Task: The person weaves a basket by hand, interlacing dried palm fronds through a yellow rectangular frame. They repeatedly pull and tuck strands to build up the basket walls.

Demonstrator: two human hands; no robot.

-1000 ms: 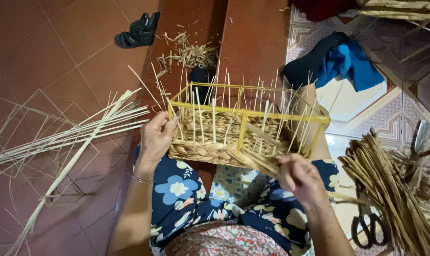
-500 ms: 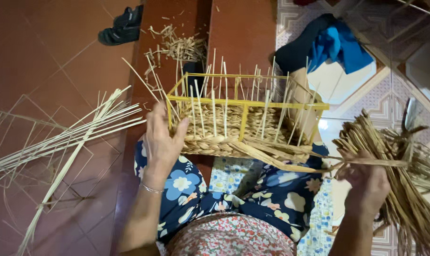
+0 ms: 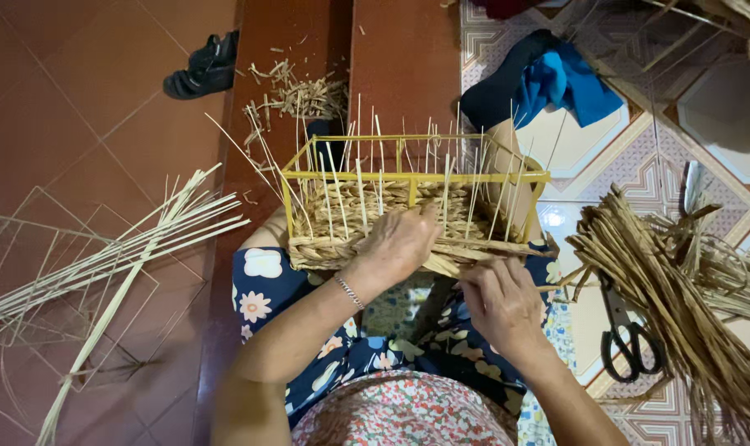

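Floor: red tiles, loose reeds point(image 3: 119, 256).
Left hand point(image 3: 400, 242): moved onto basket point(image 3: 408, 206), fingers pressing weave.
Right hand point(image 3: 500, 299): returned from bundle point(image 3: 680, 297), fingers pinching strand point(image 3: 474, 248).

From my seat the feed is evenly and softly lit, bright enough to read everywhere, with no hard shadows. I see pale glare on the glossy patterned floor tiles point(image 3: 726, 111) in the upper right of the frame, and a small bright spot at right of centre. The red floor point(image 3: 77, 99) on the left is duller and darker. Focus holds sharp across the centre; straight lines bow slightly towards the corners.
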